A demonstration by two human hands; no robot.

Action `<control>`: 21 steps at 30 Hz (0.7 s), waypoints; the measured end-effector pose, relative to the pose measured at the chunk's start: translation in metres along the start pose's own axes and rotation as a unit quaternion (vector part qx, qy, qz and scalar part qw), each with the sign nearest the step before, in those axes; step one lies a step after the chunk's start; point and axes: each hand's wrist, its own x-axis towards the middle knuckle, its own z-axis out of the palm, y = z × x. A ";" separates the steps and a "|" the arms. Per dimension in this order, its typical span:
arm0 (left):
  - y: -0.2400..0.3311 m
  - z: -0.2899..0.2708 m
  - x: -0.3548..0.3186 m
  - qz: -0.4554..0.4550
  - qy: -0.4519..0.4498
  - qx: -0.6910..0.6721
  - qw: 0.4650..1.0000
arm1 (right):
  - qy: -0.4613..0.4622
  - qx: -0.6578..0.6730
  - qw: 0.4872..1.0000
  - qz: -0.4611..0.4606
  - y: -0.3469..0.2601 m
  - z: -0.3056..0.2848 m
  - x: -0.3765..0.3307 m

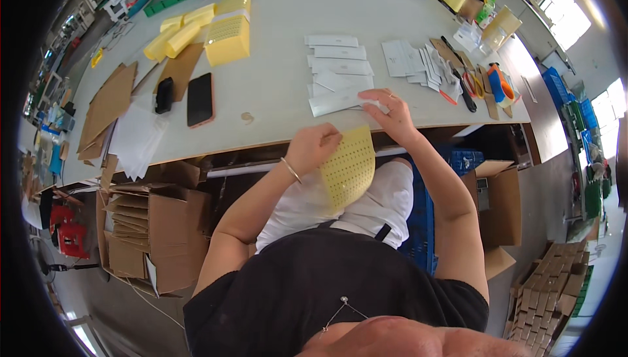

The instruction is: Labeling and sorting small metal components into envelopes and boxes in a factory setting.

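My left hand point(315, 146) grips the top edge of a yellow sheet point(350, 167) dotted with small stickers, held tilted over my lap at the table's front edge. My right hand point(387, 114) rests on the table, fingers pressed on the end of a white flat packet point(337, 102) that lies nearest me. Above that packet lie several more white packets point(339, 63) in a column. Whether a sticker is under my fingertips I cannot tell.
A black phone point(200, 99) and a small black device point(163, 94) lie to the left. Yellow sheet stacks point(227, 38) sit further back. Fanned white packets point(418, 63), scissors point(472, 86) and tape rolls point(500, 85) are at right. Cardboard boxes point(154, 239) stand under the table's left.
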 end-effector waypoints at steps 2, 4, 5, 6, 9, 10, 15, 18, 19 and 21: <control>0.003 -0.003 0.001 -0.035 -0.009 -0.047 0.998 | -0.018 0.011 0.999 -0.025 -0.016 0.004 -0.010; 0.006 -0.004 0.002 -0.061 -0.018 -0.096 0.993 | -0.061 -0.104 0.984 -0.134 -0.027 0.007 -0.016; 0.007 -0.004 0.001 -0.064 -0.022 -0.099 0.993 | -0.051 -0.135 0.979 -0.144 -0.031 0.011 -0.018; 0.008 -0.003 0.001 -0.078 -0.030 -0.117 0.990 | -0.051 -0.137 0.979 -0.139 -0.033 0.013 -0.018; 0.008 -0.002 0.001 -0.080 -0.032 -0.133 0.987 | -0.039 -0.176 0.965 -0.193 -0.036 0.015 -0.015; 0.007 -0.001 0.001 -0.077 -0.026 -0.131 0.988 | -0.030 -0.199 0.955 -0.218 -0.037 0.016 -0.015; -0.001 0.000 0.002 -0.128 -0.035 -0.202 0.970 | -0.033 -0.250 0.925 -0.285 -0.037 0.017 -0.014; -0.007 0.003 0.003 -0.137 -0.027 -0.249 0.958 | -0.031 -0.174 0.968 -0.178 -0.028 0.018 -0.003; -0.008 0.003 0.003 -0.146 -0.023 -0.269 0.952 | -0.003 -0.134 0.981 -0.138 -0.022 0.017 0.005; -0.009 0.006 0.001 -0.137 -0.025 -0.261 0.955 | -0.008 -0.144 0.985 -0.090 -0.009 0.015 0.024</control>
